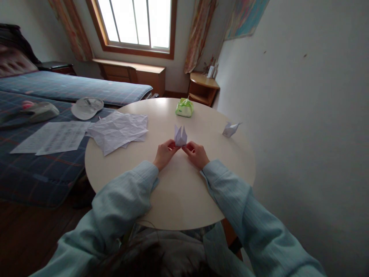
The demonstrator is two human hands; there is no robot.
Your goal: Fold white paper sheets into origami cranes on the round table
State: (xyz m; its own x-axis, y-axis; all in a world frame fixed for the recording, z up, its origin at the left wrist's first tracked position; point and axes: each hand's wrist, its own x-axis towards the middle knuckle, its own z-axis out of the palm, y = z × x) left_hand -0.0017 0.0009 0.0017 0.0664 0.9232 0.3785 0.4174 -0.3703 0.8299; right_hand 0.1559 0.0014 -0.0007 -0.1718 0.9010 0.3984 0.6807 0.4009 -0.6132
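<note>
Between my two hands stands a small white origami piece (pixel 180 137), folded from paper, with two pointed tips rising at its top. My left hand (pixel 166 152) pinches its lower left corner, thumb and fingers pressed together. On the other side, my right hand (pixel 196 153) pinches the lower right corner the same way. Both hands are just over the round white table (pixel 178 192). A finished-looking folded paper crane (pixel 231 129) sits apart on the table's right side.
Creased sheets of paper (pixel 121 129) lie at the table's left edge. A green tissue pack (pixel 184 107) stands at the back. Printed sheets (pixel 54 137) and a white cap (pixel 87 107) rest on the bed (pixel 34 173) at left. A wall (pixel 302 134) closes the right side.
</note>
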